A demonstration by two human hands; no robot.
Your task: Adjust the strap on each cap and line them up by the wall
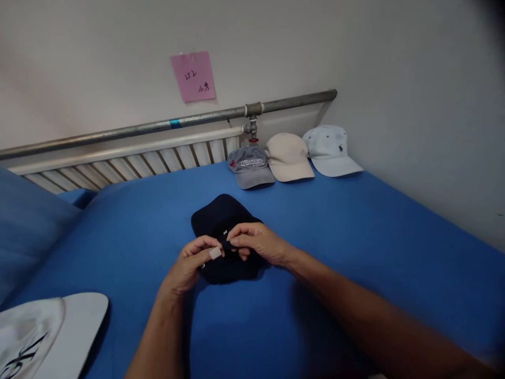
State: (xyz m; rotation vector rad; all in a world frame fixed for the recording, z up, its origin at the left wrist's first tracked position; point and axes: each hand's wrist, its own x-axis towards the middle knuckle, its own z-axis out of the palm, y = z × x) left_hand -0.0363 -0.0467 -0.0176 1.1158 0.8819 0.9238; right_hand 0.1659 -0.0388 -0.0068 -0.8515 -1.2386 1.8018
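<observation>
A dark navy baseball cap [223, 213] lies on the blue surface in front of me, brim pointing away and its inside partly showing. Over its near side, my left hand [193, 260] pinches a dark strap of the cap between thumb and fingers; a pale wrap or tape covers the thumb tip. My right hand [254, 239] grips the same strap from the other side, fingertips close to the left ones. A small white label [225, 232] shows inside the cap. Exactly how the strap ends meet is hidden by the fingers.
At the back stand a grey cap [250, 166], a beige cap [290, 158] and a pale blue cap [331, 150]. A white cap [74, 326] lies at lower left. Behind the blue surface [355, 226] are a radiator [150, 163], a metal pipe [126, 131] and a wall with a pink note [193, 77].
</observation>
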